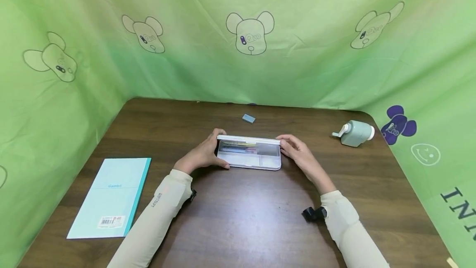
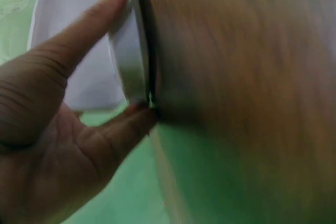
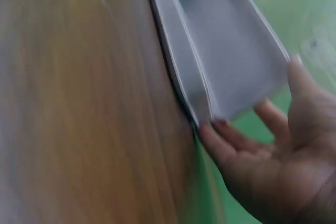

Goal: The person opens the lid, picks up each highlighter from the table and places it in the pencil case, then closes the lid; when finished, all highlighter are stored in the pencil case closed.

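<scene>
A white pencil case lies on the table with its lid raised along the far side. Several slim pens or pencils lie in its back compartment. My left hand grips the case's left end, thumb on the front edge and fingers round toward the back. In the left wrist view, the thumb presses the case wall. At the right end, my right hand holds the lid's corner. The right wrist view has its thumb at the lid's edge and the other fingers low by the case.
A small blue eraser-like block lies beyond the case. Far right, a grey-green bottle with a white cap rests on its side. A light blue notebook lies at the left. Green printed cloth surrounds the brown table.
</scene>
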A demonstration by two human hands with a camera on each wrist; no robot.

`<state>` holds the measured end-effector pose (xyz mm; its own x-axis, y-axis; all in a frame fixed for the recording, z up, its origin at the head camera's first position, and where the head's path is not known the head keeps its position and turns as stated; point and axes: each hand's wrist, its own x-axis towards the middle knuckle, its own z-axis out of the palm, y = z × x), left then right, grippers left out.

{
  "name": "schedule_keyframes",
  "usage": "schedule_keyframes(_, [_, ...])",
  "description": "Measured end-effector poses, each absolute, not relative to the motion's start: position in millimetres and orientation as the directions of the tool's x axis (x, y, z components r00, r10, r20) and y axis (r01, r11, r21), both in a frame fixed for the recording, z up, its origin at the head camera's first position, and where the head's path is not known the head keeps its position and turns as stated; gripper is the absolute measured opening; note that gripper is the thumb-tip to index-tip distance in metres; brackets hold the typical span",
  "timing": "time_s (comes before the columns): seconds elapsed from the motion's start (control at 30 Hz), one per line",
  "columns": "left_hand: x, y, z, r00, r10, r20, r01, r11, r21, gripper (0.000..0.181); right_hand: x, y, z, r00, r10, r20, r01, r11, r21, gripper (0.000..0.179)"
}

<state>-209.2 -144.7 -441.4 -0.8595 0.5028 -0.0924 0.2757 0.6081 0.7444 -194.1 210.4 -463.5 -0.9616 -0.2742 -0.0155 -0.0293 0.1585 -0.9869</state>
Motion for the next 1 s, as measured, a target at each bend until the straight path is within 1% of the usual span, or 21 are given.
schedule_keyframes(0.07, [-211.9, -151.5, -441.3, -0.834, 0.543, -0.094, 0.307, 0.599, 0.74, 0.097, -194.7, 218.2, -465.3, -0.946, -0.324, -0.021, -0.042, 0.187, -0.981, 0.04])
schedule_keyframes(0.17, [-214.7, -159.5, -439.6, -0.804, 0.579, -0.137, 0.303, 0.597, 0.743, 0.098, -195.9, 226.5, -465.6, -0.918, -0.395, -0.035, -0.06, 0.226, -0.972, 0.045])
schedule_keyframes(0.27, [-215.2, -162.4, -436.4, -0.785, 0.592, -0.183, 0.283, 0.605, 0.744, 0.095, -196.4, 229.0, -463.4, -0.89, -0.455, -0.031, -0.089, 0.24, -0.967, 0.052])
schedule_keyframes(0.37, [-213.5, -162.2, -433.9, -0.777, 0.596, -0.202, 0.287, 0.621, 0.729, 0.087, -196.3, 227.9, -461.8, -0.876, -0.481, -0.019, -0.123, 0.262, -0.957, 0.056])
schedule_keyframes(0.5, [-211.5, -160.0, -433.6, -0.781, 0.591, -0.201, 0.307, 0.645, 0.7, 0.082, -195.3, 226.1, -462.4, -0.871, -0.49, -0.024, -0.145, 0.304, -0.942, 0.06])
schedule_keyframes(0.77, [-207.6, -148.6, -430.9, -0.818, 0.548, -0.175, 0.334, 0.701, 0.631, 0.087, -195.8, 227.4, -464.5, -0.872, -0.489, -0.015, -0.178, 0.346, -0.921, 0.063])
schedule_keyframes(1.0, [-206.2, -144.6, -428.9, -0.831, 0.532, -0.163, 0.33, 0.707, 0.626, 0.086, -196.9, 227.0, -467.5, -0.867, -0.499, -0.007, -0.195, 0.352, -0.915, 0.064])
